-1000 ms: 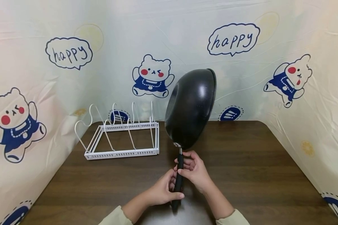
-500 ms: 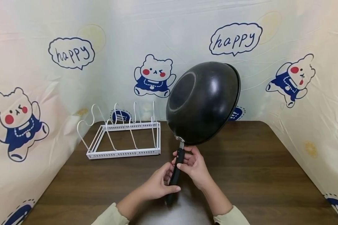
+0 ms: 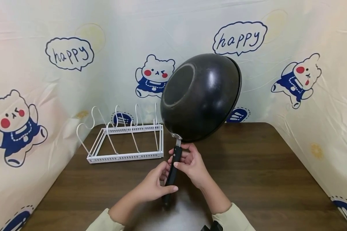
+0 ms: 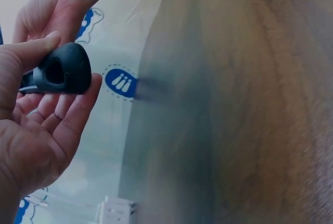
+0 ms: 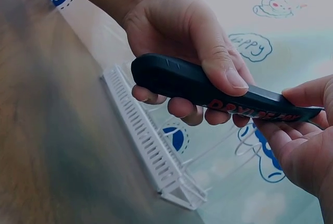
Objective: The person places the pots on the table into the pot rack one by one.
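Black, glossy metal makes up the one wok [image 3: 205, 96], raised and tilted above the tabletop [image 3: 254, 179], its round base ringed by a paler line and facing left. Its single dark handle [image 3: 172, 174] slopes downward and carries red lettering underneath. Two hands grasp that handle: the left hand [image 3: 151, 186] near its end, the right hand [image 3: 193, 166] nearer the bowl. One white rack [image 3: 125, 157] with four wire dividers stands to the left.

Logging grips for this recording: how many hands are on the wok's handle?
2. The left hand holds the handle near its free end; the right hand holds it further up, nearer the wok. No other hands show.
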### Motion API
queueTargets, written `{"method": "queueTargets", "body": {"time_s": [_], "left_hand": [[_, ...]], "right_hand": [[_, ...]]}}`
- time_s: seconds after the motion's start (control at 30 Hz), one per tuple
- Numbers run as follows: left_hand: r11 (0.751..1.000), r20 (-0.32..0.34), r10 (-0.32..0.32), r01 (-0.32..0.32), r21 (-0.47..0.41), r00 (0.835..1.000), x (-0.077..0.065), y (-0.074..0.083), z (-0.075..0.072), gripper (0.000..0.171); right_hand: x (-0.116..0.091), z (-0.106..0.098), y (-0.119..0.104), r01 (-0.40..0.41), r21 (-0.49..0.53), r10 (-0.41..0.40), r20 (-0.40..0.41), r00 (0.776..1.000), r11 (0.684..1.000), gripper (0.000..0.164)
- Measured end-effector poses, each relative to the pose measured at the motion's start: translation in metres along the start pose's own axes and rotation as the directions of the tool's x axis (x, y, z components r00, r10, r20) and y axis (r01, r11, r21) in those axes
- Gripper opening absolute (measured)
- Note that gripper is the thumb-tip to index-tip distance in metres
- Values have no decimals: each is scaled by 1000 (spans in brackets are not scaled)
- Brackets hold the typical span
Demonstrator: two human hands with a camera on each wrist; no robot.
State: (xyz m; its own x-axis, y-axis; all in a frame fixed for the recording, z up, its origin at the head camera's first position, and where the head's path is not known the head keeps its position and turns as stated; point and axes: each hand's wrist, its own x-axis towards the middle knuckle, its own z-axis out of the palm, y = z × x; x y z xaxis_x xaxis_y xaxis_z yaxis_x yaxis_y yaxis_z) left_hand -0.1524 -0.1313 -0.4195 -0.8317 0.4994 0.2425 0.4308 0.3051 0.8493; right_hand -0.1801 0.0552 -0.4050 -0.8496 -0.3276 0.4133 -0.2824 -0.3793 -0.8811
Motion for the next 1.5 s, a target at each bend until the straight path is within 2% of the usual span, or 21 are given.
{"method": "queueTargets", "body": {"time_s": [0.27,0.47,0.83,1.03,1.27,1.5], "left_hand": [[998,-23,15,-14,55,1000,-2,5,-18,49],[997,-43,0,3,78,999,-5,8,-32,50],[986,-149,10,15,164,989,-17,5,-48,51],[988,-165,18,8,153,986,-24,-4,-48,53],[993,-190,-30,50,104,981,-35,-17,-41,61],[1000,-162,7,-10,-16,987,-38,-31,-32,62]], "right_hand": [[14,12,-6,5,15,-6,35,999,1000,53],[25,21,-9,-2,32,0,71,997,999,51],[43,43,-4,-19,-10,20,149,989,1000,52],[46,48,0,-64,-35,70,184,980,997,50],[47,53,8,-134,-113,154,192,969,984,51],[45,56,17,-144,-170,174,174,969,975,47]]}}
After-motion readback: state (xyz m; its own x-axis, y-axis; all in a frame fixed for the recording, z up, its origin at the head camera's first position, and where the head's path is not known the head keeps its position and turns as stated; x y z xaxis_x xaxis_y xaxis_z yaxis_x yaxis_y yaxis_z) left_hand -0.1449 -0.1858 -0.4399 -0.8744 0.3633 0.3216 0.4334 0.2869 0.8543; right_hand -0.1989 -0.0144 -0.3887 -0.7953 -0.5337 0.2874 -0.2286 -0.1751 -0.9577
